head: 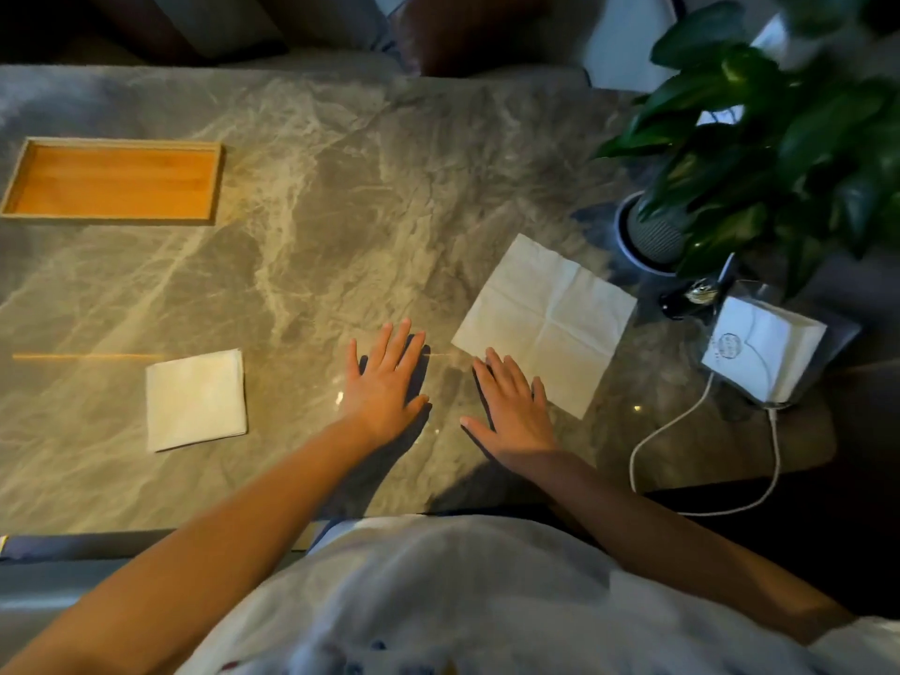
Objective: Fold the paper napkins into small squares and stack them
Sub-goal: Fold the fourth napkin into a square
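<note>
An unfolded white napkin [545, 321] lies flat on the marble table [316, 211], turned like a diamond, with crease lines crossing it. My right hand [511, 406] lies flat with straight fingers, its fingertips on the napkin's near-left edge. My left hand [384, 382] rests flat and spread on the bare tabletop, just left of the napkin and apart from it. A folded napkin square [196, 399] sits on the table to the left of both hands. A pack of white napkins [759, 353] lies in a clear holder at the right edge.
A shallow wooden tray [114, 180] stands at the back left. A potted plant [759, 138] fills the back right corner, its pot [652, 231] close behind the napkin. A white cable [682, 421] loops off the table's right side. A thin stick [83, 356] lies left.
</note>
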A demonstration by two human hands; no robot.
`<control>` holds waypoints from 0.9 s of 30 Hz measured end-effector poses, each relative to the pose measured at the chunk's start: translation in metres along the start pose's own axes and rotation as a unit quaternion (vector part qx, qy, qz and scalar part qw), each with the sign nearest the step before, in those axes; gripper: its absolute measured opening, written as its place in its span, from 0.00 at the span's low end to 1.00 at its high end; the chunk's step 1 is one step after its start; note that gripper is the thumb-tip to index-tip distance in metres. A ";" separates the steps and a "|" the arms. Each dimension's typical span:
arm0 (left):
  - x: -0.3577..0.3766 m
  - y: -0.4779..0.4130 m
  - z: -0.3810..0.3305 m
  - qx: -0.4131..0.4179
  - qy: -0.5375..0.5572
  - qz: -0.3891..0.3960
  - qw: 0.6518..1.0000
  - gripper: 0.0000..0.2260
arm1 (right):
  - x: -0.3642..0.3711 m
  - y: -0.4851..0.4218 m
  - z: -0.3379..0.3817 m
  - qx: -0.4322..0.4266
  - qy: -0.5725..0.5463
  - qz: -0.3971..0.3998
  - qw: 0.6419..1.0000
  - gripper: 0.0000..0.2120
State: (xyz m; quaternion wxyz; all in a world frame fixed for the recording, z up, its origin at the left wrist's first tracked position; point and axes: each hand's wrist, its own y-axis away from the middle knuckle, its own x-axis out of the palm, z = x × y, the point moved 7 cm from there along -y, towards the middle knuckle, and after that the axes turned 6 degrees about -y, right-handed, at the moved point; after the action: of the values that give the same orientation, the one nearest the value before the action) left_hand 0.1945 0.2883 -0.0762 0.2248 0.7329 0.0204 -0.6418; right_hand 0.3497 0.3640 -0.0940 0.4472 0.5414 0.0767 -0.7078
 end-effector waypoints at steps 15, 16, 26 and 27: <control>0.020 -0.060 -0.077 0.082 -0.026 0.011 0.996 0.36 | -0.034 0.023 -0.126 0.079 -0.036 -0.041 0.995 0.28; 0.017 -0.060 -0.077 0.082 -0.023 -0.011 0.996 0.35 | -0.034 0.022 -0.127 0.071 -0.037 -0.050 0.996 0.26; 0.009 -0.032 -0.051 0.046 -0.035 -0.073 0.996 0.26 | -0.051 0.000 -0.107 -0.006 -0.091 -0.148 0.985 0.04; 0.011 -0.027 -0.046 0.037 -0.033 -0.070 0.996 0.28 | -0.052 -0.001 -0.101 -0.026 -0.092 -0.151 0.984 0.04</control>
State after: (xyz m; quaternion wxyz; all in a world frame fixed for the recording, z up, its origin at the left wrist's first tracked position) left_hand 0.2302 0.3261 -0.0913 0.1528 0.7157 0.0404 -0.6803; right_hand 0.4205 0.4532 -0.0915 0.3546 0.4446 0.1346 -0.8115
